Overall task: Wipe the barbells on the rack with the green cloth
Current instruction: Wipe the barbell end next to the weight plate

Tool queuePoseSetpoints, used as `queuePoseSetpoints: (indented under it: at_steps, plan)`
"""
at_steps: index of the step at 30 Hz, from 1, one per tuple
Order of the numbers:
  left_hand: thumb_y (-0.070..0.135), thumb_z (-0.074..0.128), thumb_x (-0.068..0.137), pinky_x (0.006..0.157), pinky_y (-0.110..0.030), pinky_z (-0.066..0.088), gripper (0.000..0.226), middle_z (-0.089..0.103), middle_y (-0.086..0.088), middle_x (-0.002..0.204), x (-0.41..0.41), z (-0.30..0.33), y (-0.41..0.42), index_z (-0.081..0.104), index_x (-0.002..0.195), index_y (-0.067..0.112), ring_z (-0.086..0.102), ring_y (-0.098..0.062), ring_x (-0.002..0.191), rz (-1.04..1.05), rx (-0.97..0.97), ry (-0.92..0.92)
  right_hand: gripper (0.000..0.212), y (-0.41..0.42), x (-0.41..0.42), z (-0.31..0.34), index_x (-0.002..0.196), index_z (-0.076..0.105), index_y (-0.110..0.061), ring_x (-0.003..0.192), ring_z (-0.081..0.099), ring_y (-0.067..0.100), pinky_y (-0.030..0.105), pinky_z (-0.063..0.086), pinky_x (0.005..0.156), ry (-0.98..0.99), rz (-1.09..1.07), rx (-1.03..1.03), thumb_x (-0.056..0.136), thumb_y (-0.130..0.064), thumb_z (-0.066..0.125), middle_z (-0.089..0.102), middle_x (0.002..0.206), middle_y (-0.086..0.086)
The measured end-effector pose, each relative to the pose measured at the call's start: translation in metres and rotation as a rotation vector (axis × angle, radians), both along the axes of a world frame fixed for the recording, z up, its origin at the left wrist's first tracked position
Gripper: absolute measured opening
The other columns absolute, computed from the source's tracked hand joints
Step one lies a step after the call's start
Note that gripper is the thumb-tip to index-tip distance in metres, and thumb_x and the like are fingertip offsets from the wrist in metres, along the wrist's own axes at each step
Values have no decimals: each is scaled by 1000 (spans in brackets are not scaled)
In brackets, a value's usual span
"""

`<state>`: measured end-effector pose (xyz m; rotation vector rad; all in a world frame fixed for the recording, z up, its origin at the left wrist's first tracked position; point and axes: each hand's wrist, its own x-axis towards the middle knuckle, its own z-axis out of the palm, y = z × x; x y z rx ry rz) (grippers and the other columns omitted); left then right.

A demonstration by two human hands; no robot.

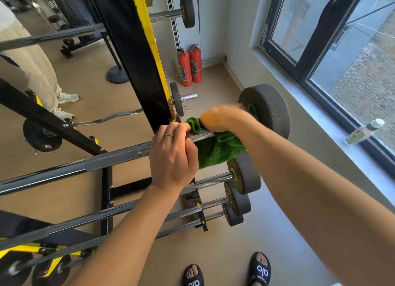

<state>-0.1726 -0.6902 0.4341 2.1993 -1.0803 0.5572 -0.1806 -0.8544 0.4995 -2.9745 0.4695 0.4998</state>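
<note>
Rack [136,57], black upright with yellow edge, runs diagonally through the upper middle of the view, angled black braces to its left. Barbell [111,160] being worked on lies across the rack from lower left up to the right, knurled section left of the hands, large black end weight [270,108] at its right end near the window [333,39]. More barbells sit on lower rungs below it, their smaller end plates [245,174] stacked under the big weight; another bar with a black plate sits high on the rack. Green cloth [218,151] is draped over the bar just right of the upright, most of it hanging below the bar, a bunched fold sticking up between the two hands. Left hand [173,155] is curled around the bar from above, ring on one finger, touching the cloth's left edge. Right hand [222,118] is closed on the cloth at the bar, between the left hand and the big weight; fingertips are hidden under the fist, so probably wrapped round both cloth and bar. Two red fire extinguishers [190,66] stand against the far wall. Small white bottle [363,131] lies on the window sill. Black slides [259,268] on the wearer's feet at bottom; another person's legs [40,78] at left.
</note>
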Motion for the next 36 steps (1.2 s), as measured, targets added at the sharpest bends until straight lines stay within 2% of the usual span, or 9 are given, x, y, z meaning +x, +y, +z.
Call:
queuePoseSetpoints:
  at_steps: [2, 4, 6, 8, 14, 19, 25, 31, 36]
  plan:
    - [19, 33, 96, 71, -35, 40, 33, 60, -9, 87, 0, 1, -1, 63, 99, 4, 49, -24, 80, -8, 4, -1, 24, 4, -2, -5, 100, 60, -10, 69, 55, 22, 31, 35, 52, -58, 45, -82, 104, -18, 38, 63, 93, 6]
    - [19, 34, 97, 69, -38, 41, 32, 60, -10, 87, 0, 2, 0, 62, 97, 3, 49, -25, 79, -19, 4, -3, 28, 15, -23, -30, 84, 55, -15, 57, 51, 24, 31, 27, 50, -396, -16, -218, 102, -20, 35, 57, 72, 1]
    - [23, 33, 99, 72, -38, 42, 33, 60, -10, 89, 0, 3, 2, 60, 100, 4, 50, -25, 80, -34, 9, -1, 35, 27, -47, -48, 79, 52, -19, 66, 51, 25, 34, 31, 62, -809, -172, -79, 103, -28, 30, 53, 72, -3]
    - [26, 34, 101, 77, -36, 41, 32, 61, -10, 95, 0, 4, 5, 57, 105, 4, 53, -25, 85, -22, -15, 23, 32, 34, -57, -61, 90, 56, -20, 81, 50, 23, 37, 37, 81, -946, -173, 11, 105, -28, 29, 57, 85, -2]
    - [28, 33, 98, 82, -42, 35, 28, 56, -12, 104, -6, -3, 5, 52, 101, 7, 50, -28, 93, 178, -110, 15, 31, 59, -51, -73, 127, 61, -16, 110, 55, 18, 37, 36, 103, -960, 51, 103, 104, -25, 43, 64, 118, -1]
    - [25, 33, 95, 80, -43, 34, 30, 56, -13, 100, -2, -7, 6, 56, 97, 5, 49, -29, 89, 138, -106, -14, 30, 13, -74, -71, 123, 59, -8, 103, 55, 30, 41, 39, 96, -951, 132, 4, 104, -23, 42, 59, 115, 9]
    - [22, 32, 93, 81, -40, 32, 31, 55, -11, 98, -4, -9, 1, 60, 93, 7, 48, -28, 87, 133, -81, 31, 41, 13, -89, -73, 136, 57, -10, 132, 47, 26, 44, 36, 112, -958, 115, 157, 96, -19, 58, 55, 138, 7]
    - [23, 31, 94, 82, -40, 34, 33, 57, -11, 100, -3, -7, 2, 60, 94, 7, 50, -27, 89, 124, -54, 29, 64, 6, -64, -34, 129, 47, -20, 103, 48, 21, 36, 46, 88, -526, 381, -180, 74, -37, 77, 53, 118, 1]
    - [22, 31, 95, 82, -41, 35, 34, 58, -12, 99, -3, -8, 1, 61, 94, 6, 51, -29, 88, 129, -61, 26, 21, 31, -29, -34, 99, 52, -23, 71, 51, 13, 30, 42, 69, -427, 266, -223, 90, -37, 65, 53, 83, -8]
